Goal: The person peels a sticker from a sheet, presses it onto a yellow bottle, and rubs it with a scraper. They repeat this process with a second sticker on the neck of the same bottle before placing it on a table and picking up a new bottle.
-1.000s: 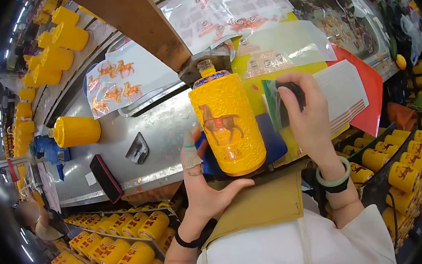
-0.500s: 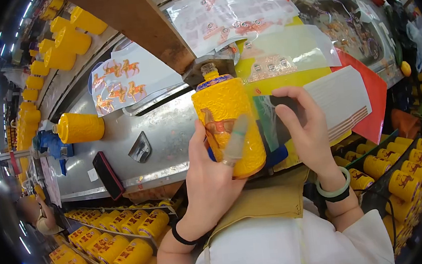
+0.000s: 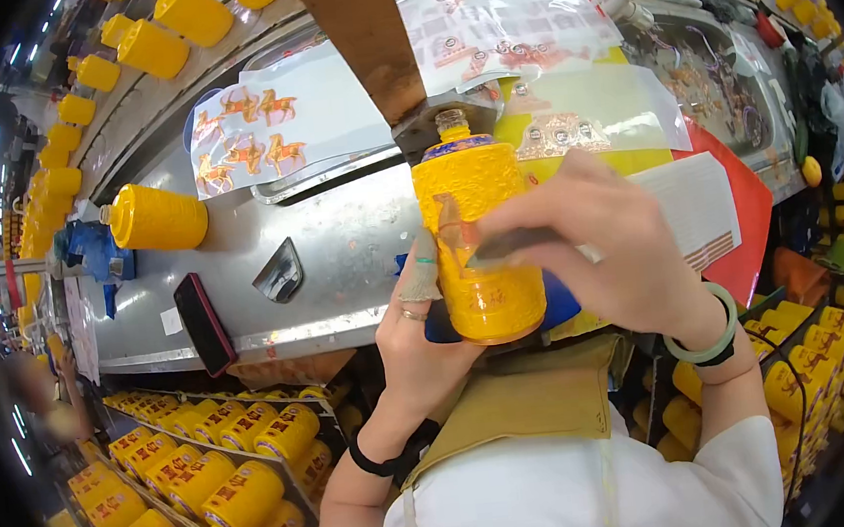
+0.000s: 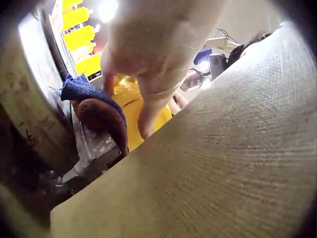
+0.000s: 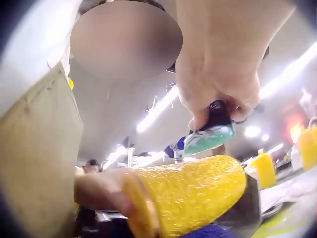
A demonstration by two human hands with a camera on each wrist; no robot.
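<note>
A yellow embossed bottle (image 3: 497, 312) lies with its glass neck against a metal block at the end of a wooden beam. On its upper side is a brown horse decal (image 3: 451, 223), partly covered by my right hand (image 3: 616, 241). That hand pinches a small squeegee, whose black grip and green blade (image 5: 210, 140) show just above the bottle in the right wrist view. My left hand (image 3: 419, 344) holds the bottle at its lower left, a covered finger along the side and the thumb by the base. In the left wrist view, fingers straddle the bottle (image 4: 131, 106).
Horse decal sheets (image 3: 321, 142) and a clear printed sheet (image 3: 600, 112) lie behind. Left on the metal bench are another yellow bottle (image 3: 159, 216), a phone (image 3: 205, 325) and a dark scraper-like piece (image 3: 280, 272). Crates of decorated bottles (image 3: 185, 485) stand below.
My left hand came onto the bottle, its covered finger crossing the decal, then drew back to the left side. My right hand brought the squeegee from the bottle's right over its front.
</note>
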